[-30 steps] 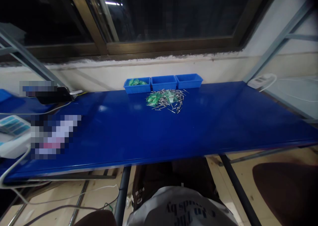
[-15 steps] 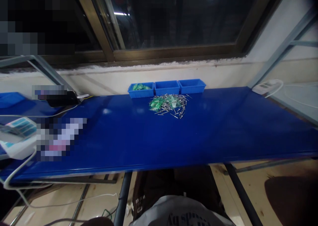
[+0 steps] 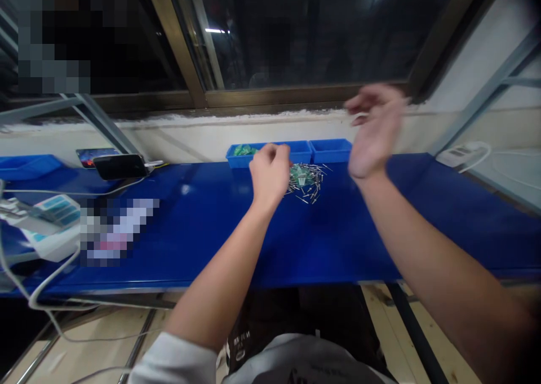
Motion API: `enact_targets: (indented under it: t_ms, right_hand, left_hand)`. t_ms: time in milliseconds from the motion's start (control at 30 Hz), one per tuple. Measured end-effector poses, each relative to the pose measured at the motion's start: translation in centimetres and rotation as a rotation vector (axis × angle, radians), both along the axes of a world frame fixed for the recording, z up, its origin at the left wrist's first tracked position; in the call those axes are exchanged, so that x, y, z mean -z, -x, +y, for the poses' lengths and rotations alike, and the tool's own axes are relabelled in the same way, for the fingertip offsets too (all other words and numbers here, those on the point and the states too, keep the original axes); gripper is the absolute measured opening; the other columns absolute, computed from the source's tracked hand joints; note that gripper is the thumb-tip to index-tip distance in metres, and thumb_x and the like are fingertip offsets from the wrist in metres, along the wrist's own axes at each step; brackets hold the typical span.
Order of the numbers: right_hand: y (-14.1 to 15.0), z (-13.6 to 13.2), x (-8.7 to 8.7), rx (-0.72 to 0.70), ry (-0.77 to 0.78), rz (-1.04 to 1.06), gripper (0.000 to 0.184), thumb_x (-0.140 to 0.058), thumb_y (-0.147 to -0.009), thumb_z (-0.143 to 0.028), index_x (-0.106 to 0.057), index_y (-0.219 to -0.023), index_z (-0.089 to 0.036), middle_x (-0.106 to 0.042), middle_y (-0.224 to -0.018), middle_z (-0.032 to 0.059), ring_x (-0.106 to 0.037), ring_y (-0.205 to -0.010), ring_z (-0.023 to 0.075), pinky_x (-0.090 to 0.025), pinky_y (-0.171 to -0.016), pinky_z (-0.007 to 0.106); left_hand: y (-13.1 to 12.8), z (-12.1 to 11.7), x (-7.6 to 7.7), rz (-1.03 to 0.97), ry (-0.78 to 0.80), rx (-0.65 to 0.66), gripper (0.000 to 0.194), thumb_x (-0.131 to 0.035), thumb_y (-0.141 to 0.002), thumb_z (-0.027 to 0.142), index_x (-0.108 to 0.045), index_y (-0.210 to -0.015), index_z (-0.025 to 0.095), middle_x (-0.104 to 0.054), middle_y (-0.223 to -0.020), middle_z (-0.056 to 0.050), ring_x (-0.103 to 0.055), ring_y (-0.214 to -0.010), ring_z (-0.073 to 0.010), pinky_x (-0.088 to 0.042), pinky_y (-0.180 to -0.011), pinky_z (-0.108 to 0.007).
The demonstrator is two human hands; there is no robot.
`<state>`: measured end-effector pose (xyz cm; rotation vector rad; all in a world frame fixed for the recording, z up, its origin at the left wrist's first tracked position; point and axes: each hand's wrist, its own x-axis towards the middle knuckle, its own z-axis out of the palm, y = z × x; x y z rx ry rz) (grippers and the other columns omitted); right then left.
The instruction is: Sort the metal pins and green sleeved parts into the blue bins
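My left hand (image 3: 271, 173) is in front of the blue bins, over the left part of the pile. Its fingers are curled together, and whatever they may hold is hidden. My right hand (image 3: 377, 128) is raised above the table, to the right of the pile, blurred by motion. Its fingers are bent but apart, with nothing visible in them. Thin metal pins with heads, like nails or rivets (image 3: 310, 195), lie loosely heaped on the blue table (image 3: 203, 232). Green-and-clear plastic packets (image 3: 301, 174) lie among them, partly covered by my left hand.
Behind the pile stand blue bins (image 3: 332, 150) in a row; the left one contains green packets (image 3: 244, 149). A phone (image 3: 119, 166) leans at the back left. Nearer is a white scale (image 3: 54, 226) with cables. A white power strip (image 3: 454, 156) lies at the right.
Both my hands have come into view: the left reaches over the pile, the right is lifted to its right. The whole scene has shifted slightly rightward in view.
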<state>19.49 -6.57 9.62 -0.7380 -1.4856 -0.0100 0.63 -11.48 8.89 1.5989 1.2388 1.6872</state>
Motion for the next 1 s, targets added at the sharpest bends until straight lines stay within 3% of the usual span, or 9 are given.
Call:
enact_targets:
  t_ms: [67,133,233,333,433,667,1000]
  right_hand:
    - [1.3,1.8,2.1,-0.02,0.016,0.052,0.062,-0.022,-0.099,-0.065,-0.063,-0.108,-0.02,-0.067,-0.093,0.0073,-0.065,-0.092,0.0215,-0.052,-0.086,0.044]
    - [2.2,3.9,4.7,-0.01,0.163,0.01,0.058,-0.033,-0.096,-0.067,-0.067,-0.09,-0.021,-0.068,-0.084,0.0054,-0.064,-0.086,0.0218,-0.051,-0.087,0.044]
    - [2.6,6.6,8.0,0.107,0.327,-0.138,0.033,-0.056,-0.09,-0.048,-0.071,-0.083,-0.02,-0.073,-0.085,0.0056,-0.063,-0.086,0.0228,-0.049,-0.089,0.043]
    - [2.4,7.8,10.0,0.172,0.402,-0.242,0.015,-0.061,-0.084,-0.027,-0.074,-0.086,-0.019,-0.076,-0.089,0.0061,-0.064,-0.088,0.0238,-0.049,-0.09,0.041]
    - [2.5,8.0,11.1,0.214,0.449,-0.301,0.018,-0.06,-0.084,-0.024,-0.075,-0.091,-0.018,-0.076,-0.093,0.007,-0.063,-0.093,0.0253,-0.047,-0.095,0.042]
    - [3.0,7.3,12.0,0.244,0.605,-0.475,0.025,-0.058,-0.088,-0.036,-0.076,-0.099,-0.022,-0.074,-0.103,0.0081,-0.058,-0.105,0.0296,-0.043,-0.097,0.046]
    - [3.2,7.2,11.9,0.272,0.67,-0.584,0.025,-0.063,-0.086,-0.033,-0.077,-0.102,-0.021,-0.072,-0.104,0.0092,-0.06,-0.106,0.0286,-0.044,-0.098,0.044]
  left_hand:
    - [-0.4,5.0,1.5,0.119,0.035,-0.063,0.024,-0.055,-0.087,0.025,-0.056,-0.064,0.02,-0.06,-0.06,-0.001,-0.058,-0.064,-0.0154,-0.048,-0.067,-0.031]
    - [-0.2,8.6,3.4,0.25,0.036,-0.092,0.021,-0.056,-0.087,0.026,-0.059,-0.067,0.02,-0.065,-0.066,-0.002,-0.061,-0.07,-0.0171,-0.049,-0.074,-0.032]
    - [0.7,11.4,6.2,0.439,-0.035,-0.021,0.016,-0.055,-0.087,0.025,-0.067,-0.079,0.019,-0.073,-0.085,-0.005,-0.066,-0.083,-0.0195,-0.051,-0.085,-0.034]
    - [1.9,12.2,8.3,0.6,-0.069,0.027,0.02,-0.054,-0.089,0.025,-0.073,-0.092,0.018,-0.076,-0.102,-0.007,-0.067,-0.1,-0.0223,-0.049,-0.097,-0.035]
    - [2.8,12.6,9.3,0.712,-0.048,0.013,0.028,-0.055,-0.091,0.031,-0.074,-0.107,0.017,-0.074,-0.115,-0.009,-0.066,-0.111,-0.0254,-0.048,-0.102,-0.037]
    - [2.7,12.8,10.0,0.902,0.029,0.012,0.044,-0.051,-0.094,0.044,-0.068,-0.124,0.017,-0.068,-0.129,-0.011,-0.06,-0.123,-0.0287,-0.047,-0.106,-0.04]
    - [2.4,12.4,10.2,1.001,0.018,0.103,0.043,-0.045,-0.096,0.046,-0.069,-0.119,0.019,-0.069,-0.124,-0.01,-0.062,-0.118,-0.0265,-0.049,-0.104,-0.04]
